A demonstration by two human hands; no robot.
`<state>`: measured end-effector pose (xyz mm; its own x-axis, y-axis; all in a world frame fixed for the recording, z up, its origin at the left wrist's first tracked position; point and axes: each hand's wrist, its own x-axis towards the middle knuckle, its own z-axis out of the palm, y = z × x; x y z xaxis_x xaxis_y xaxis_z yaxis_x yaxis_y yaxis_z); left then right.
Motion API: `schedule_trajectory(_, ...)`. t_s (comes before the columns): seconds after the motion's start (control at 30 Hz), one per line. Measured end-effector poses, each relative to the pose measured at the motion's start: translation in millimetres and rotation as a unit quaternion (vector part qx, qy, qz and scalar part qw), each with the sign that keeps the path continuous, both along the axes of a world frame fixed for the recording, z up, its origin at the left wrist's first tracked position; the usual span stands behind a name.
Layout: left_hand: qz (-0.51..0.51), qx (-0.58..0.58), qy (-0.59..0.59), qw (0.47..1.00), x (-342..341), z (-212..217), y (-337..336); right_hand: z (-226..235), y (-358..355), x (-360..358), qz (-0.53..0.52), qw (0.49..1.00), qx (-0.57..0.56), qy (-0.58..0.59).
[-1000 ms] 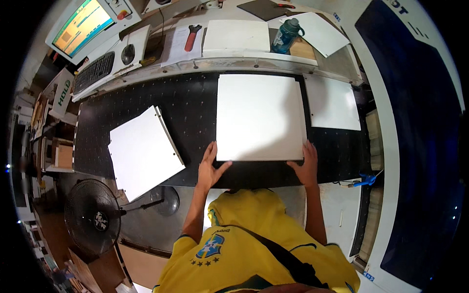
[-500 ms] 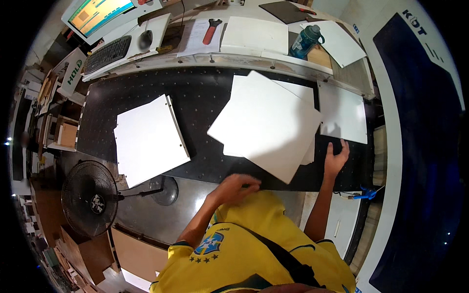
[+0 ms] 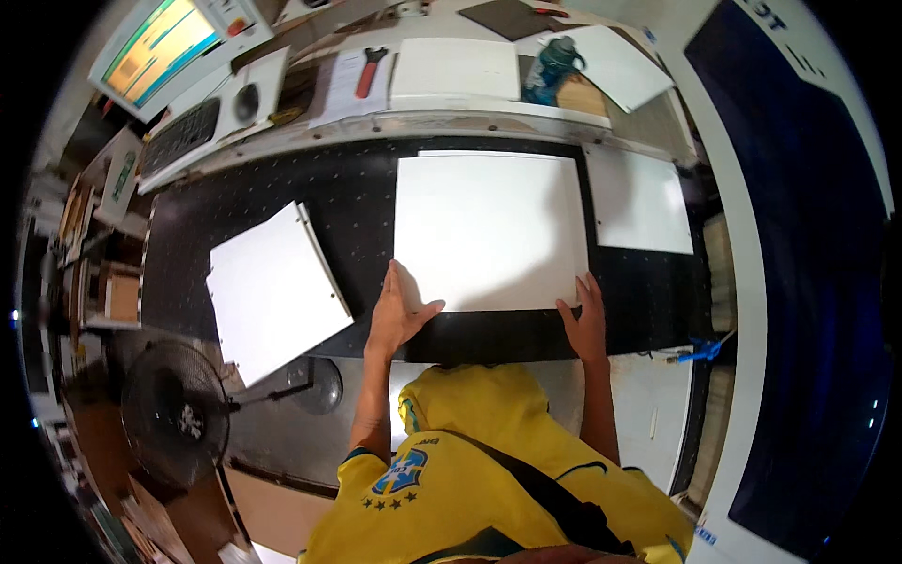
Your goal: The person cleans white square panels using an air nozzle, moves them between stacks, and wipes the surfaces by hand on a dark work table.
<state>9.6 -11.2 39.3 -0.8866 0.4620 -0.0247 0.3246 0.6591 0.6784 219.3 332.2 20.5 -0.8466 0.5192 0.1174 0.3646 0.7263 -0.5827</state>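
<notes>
A pile of flat white panels (image 3: 489, 230) lies on the black perforated worktop (image 3: 366, 179) in front of me, its edges nearly squared, with a lower panel showing at the far side. My left hand (image 3: 399, 315) touches the near left corner, fingers straight along the left edge and thumb spread at the front edge. At the near right corner is my right hand (image 3: 586, 320), its fingers up along the side and its thumb at the front edge. Neither hand is closed round a panel.
Left of the pile sits a skewed stack of white panels (image 3: 272, 291); another white panel (image 3: 644, 202) lies right. Behind are a keyboard (image 3: 181, 136), mouse (image 3: 246, 103), red-handled tool (image 3: 371, 73) and blue bottle (image 3: 552, 73). A fan (image 3: 176, 414) stands at lower left.
The upper panel, askew before, has turned into line with those below. My left hand moved up from the table's front edge to the pile; my right hand moved left to its corner.
</notes>
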Motion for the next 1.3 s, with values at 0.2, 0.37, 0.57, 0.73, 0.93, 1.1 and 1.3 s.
schedule_trajectory(0.2, -0.083, -0.028, 0.006, 0.996, -14.0, -1.6, 10.4, 12.4, 12.1, 6.8, -0.021, 0.998, -0.038, -0.038)
schedule_trajectory(0.37, -0.075, -0.067, -0.014, 0.995, -11.3, 4.4, 19.1, 7.8, 40.0, 12.9, -0.036, 0.993, -0.083, -0.081)
schedule_trajectory(0.57, -0.062, -0.104, 0.008, 0.993, -18.7, 1.9, 16.5, 19.9, 44.5, -6.9, -0.027, 0.996, 0.003, -0.082)
schedule_trajectory(0.73, -0.07, -0.102, 0.014, 0.992, -17.8, 3.8, 19.1, 22.8, 46.7, -4.9, -0.035, 0.991, -0.049, -0.117)
schedule_trajectory(0.93, -0.041, -0.005, 0.059, 0.997, -5.4, -46.9, 15.7, -13.9, 40.3, -5.9, -0.039, 0.991, -0.071, -0.107)
schedule_trajectory(1.1, -0.014, 0.004, 0.011, 1.0, -0.6, -47.5, 17.9, -33.9, 34.7, 9.5, -0.048, 0.988, -0.147, -0.028)
schedule_trajectory(1.3, -0.032, -0.036, 0.019, 0.999, -7.0, -36.4, 12.7, -37.3, 16.5, 14.8, -0.08, 0.985, -0.151, -0.027)
